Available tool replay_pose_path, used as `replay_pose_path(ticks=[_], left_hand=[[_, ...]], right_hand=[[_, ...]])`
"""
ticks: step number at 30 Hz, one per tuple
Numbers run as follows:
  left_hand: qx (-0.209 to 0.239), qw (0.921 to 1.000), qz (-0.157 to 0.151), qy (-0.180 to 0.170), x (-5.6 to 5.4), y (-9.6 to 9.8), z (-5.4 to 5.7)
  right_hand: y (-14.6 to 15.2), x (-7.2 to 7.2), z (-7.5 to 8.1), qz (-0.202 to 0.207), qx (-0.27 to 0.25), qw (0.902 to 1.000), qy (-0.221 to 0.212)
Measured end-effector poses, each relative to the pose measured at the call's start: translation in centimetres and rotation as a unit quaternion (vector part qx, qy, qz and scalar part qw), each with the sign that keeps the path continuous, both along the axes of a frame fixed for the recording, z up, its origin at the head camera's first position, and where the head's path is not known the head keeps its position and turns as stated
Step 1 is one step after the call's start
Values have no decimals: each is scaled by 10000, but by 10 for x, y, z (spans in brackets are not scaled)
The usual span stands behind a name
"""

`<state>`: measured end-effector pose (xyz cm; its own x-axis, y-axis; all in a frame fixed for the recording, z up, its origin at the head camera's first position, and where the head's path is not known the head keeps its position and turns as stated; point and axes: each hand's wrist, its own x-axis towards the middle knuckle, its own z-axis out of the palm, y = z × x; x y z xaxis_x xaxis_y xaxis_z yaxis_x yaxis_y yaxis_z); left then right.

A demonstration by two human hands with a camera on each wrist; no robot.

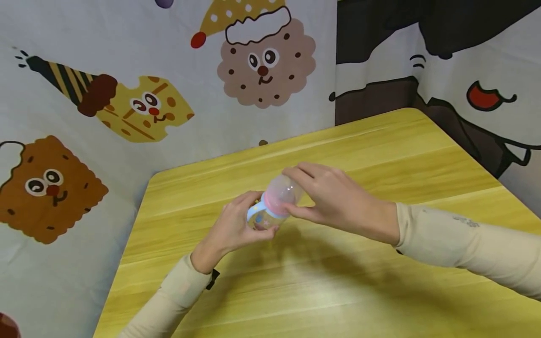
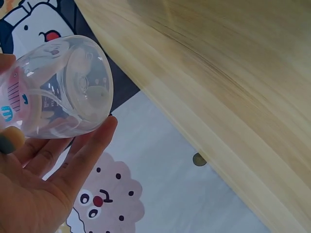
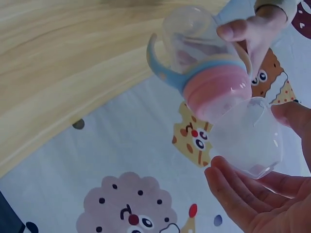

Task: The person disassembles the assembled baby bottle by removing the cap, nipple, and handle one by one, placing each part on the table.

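Observation:
My left hand (image 1: 230, 223) grips a clear baby bottle (image 2: 65, 92) over the middle of the table. The bottle lies tilted, its base toward the left wrist camera. A pink collar (image 3: 218, 90) rings its top, with light blue handles (image 3: 167, 75) just below. My right hand (image 1: 338, 199) holds a translucent domed cap (image 3: 250, 141) between thumb and fingers. In the right wrist view the cap sits askew against the collar's end. Whether the two still touch is hard to tell, and the cap hides the bottle's tip.
The yellow wood-grain table (image 1: 338, 300) spreads beneath both hands. Behind it and along its left side hangs a white cloth (image 1: 177, 56) printed with cartoon biscuits. A dark strap end (image 1: 213, 279) shows at my left cuff.

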<state>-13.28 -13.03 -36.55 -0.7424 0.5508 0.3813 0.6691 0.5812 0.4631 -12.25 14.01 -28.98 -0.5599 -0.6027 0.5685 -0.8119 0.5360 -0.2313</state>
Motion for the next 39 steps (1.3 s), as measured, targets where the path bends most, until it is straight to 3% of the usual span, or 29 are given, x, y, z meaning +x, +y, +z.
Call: replay_pose_path(ticks=[16,27,34,39], left_hand=[[73,9994,104,-313,-3,1,-3],[-186,9992,157,-309,1,-1,-2],[-267,9990,180,-302,3,-3,0],[-241,9989,243,-320,5,-6,0]], right_hand=[[10,-6,17,-121,10,9999,54],[22,-21,31,-332,-117,9990,289],[28,-25,33,-546,-84,9984,70],[36,-37,29,-715,-29,9973,-169]])
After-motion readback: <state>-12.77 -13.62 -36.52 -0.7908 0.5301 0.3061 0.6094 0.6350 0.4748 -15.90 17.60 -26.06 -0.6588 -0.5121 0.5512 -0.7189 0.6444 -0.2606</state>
